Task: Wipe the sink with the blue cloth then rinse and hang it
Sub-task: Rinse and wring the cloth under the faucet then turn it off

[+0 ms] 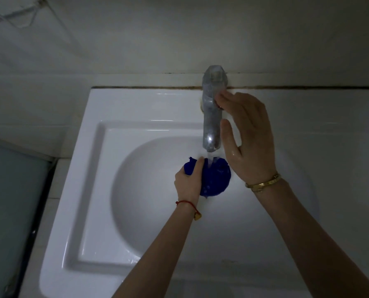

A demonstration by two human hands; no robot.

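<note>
— Gripping the blue cloth point(215, 179), the left hand point(189, 181) has its fingers curled round a bunched wad of it and holds it low in the bowl, directly under the stream of water point(210, 161). Noted as a firm grasp. The rinse appears to be under way.

— And the right hand point(247, 138)?

— Its fingers are extended and loose, tips touching the upper part of the tap point(212, 110), thumb beside the spout. It clasps nothing. The skin looks wet.

— Risks, starting at the cloth?

— Because the wad is tightly bunched, I judge the water may reach only the outer folds, so dirt could stay trapped inside unless it is opened out. The grip covers only one side, so a heavy, soaked cloth could slip into the bowl.

— At the tap?

— Wet fingers on smooth metal may slide, and a sudden wider turn would send the stream harder onto the cloth. That would splash over the rim of the sink point(86, 160) and onto the tiled ledge point(50, 175) to the left.

— Further out?

— A thin wire or rack point(18, 16) shows faintly at the upper left wall; I cannot tell whether it serves for hanging. If the cloth is carried there unwrung, it would probably drip across the ledge and floor. Light is poor, so residue left in the bowl could be missed.
</note>
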